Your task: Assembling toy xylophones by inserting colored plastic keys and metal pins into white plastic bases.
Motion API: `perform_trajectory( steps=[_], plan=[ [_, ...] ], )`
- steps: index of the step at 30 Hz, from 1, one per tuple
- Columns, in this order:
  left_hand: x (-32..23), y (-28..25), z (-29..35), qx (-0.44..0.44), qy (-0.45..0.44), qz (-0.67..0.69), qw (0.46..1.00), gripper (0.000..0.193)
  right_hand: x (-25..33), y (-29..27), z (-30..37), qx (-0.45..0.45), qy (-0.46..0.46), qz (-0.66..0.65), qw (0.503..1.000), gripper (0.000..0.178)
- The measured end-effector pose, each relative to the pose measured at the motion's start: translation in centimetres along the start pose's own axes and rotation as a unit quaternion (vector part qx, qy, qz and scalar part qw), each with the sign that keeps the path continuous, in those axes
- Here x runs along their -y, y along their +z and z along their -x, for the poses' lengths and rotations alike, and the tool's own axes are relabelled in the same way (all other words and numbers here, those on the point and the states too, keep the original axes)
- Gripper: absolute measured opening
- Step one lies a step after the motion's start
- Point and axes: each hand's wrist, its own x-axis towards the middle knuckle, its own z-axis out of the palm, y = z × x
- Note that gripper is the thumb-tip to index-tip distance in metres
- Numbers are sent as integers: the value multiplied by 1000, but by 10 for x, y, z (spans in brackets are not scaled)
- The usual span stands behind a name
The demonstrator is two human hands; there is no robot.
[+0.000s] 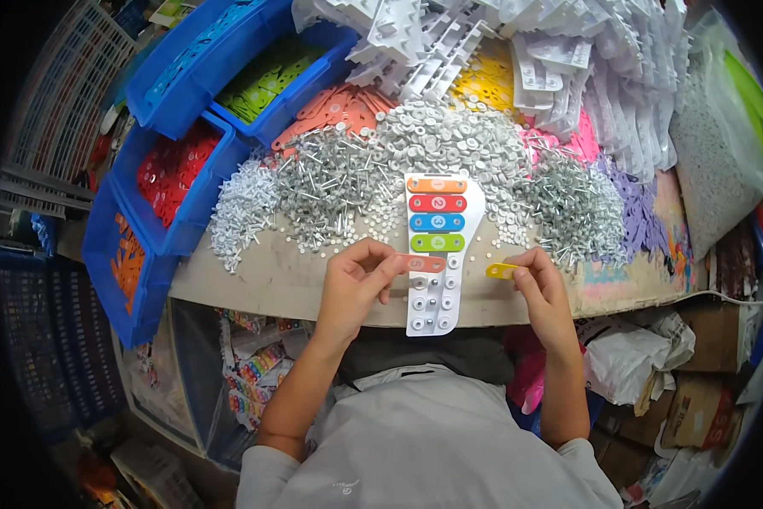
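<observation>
At the front edge of a cluttered bench, the person has a white molded holder standing lengthwise, its lower end poking past the edge. Looks a bit over half filled: orange, red, blue and green bars lie across it in a neat ladder. Below those it's just bare round fittings, so the bottom rows are left to fill.

The left hand is pinching a salmon bar by one end, the rest lying over the holder right under green. Honestly can't tell if it's seated or just hovering there. The right hand pinches a yellow bar between thumb and finger, off to the right and clear of the holder.

As for clutter, heaps of white caps and metal rivets crowd the holder's top end, with loose bits scattered near its sides, kinda in the way. Purple strips pile up on the right, blue bins on the left.
</observation>
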Motion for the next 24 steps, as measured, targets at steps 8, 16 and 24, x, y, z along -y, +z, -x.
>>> perform_trajectory(
  steps=[8, 16, 24],
  plan=[
    [1, 16, 1, -52, 15, -50, 997, 10, 6, -4, 15, -13, -128, 408, 904, 18],
    [22, 13, -14, -36, 192, -335, 922, 15, 11, -2, 25, 66, -76, 422, 901, 36],
    [21, 16, -27, -47, 218, -398, 890, 16, 15, 4, 21, 42, -18, 427, 903, 33]
  ],
)
